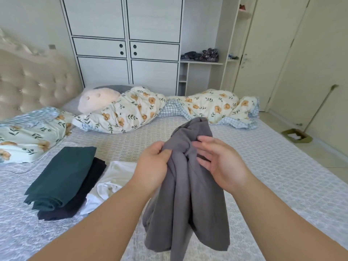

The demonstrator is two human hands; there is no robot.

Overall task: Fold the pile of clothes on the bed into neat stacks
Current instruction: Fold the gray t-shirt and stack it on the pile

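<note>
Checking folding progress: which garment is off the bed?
The grey garment, gripped by the left hand; the green, black and white ones lie on the bed.

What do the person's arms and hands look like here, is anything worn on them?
Both forearms are bare all the way to the frame's lower edge, with no sleeves showing. The left hand and right hand wear no gloves, and no rings, watch or bracelets are visible.

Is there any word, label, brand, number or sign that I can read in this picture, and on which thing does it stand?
No readable text anywhere in the head view.
Grey garment, gripped by the left hand: no label or print shows.
Green folded cloth, dark cloth, white garment: plain, no tags visible.
Wardrobe: only lines and round holes.
Box on the floor: too small to tell.
</note>
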